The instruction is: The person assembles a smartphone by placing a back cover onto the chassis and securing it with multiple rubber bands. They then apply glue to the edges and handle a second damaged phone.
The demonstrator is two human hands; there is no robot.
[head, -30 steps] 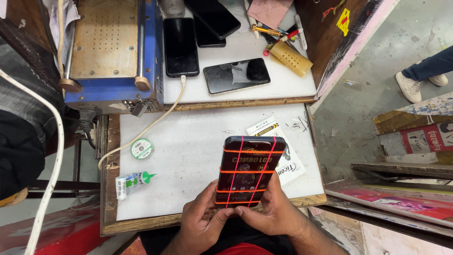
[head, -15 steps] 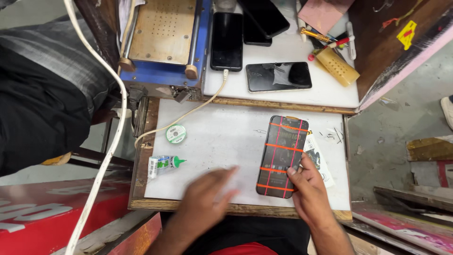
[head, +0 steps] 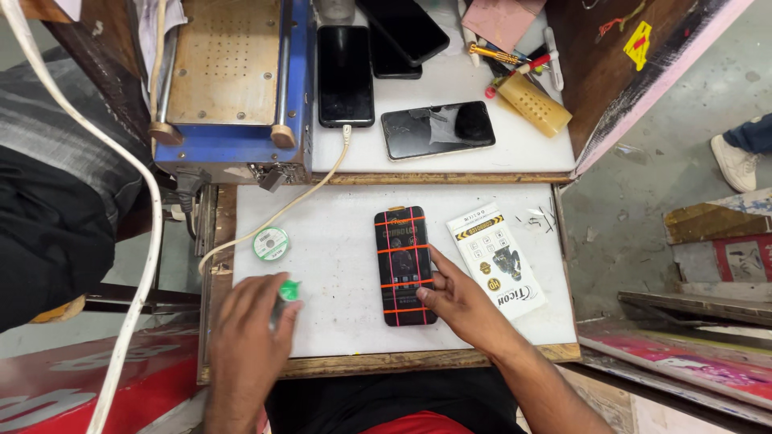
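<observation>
A black phone [head: 402, 257] bound with several orange rubber bands lies flat on the white worktop [head: 338, 241]. My right hand [head: 458, 301] rests against its lower right edge, thumb on the screen. My left hand [head: 249, 341] is down at the front left, fingers closed around a small glue tube with a green cap [head: 288, 291]. A small green spool [head: 271, 243] lies just beyond that hand. A white printed card [head: 498, 261] sits to the right of the phone.
A blue-and-tan plate machine [head: 229, 80] stands at the back left, its cream cable [head: 297, 201] crossing the worktop. Several black phones [head: 438, 128] lie on the rear shelf beside pens and a yellow block [head: 535, 104]. Someone's shoe [head: 736, 161] is at the right.
The banded phone went from held in both hands to lying flat on the worktop. My left hand left it and moved left onto the green-capped tube. The view shifted right.
</observation>
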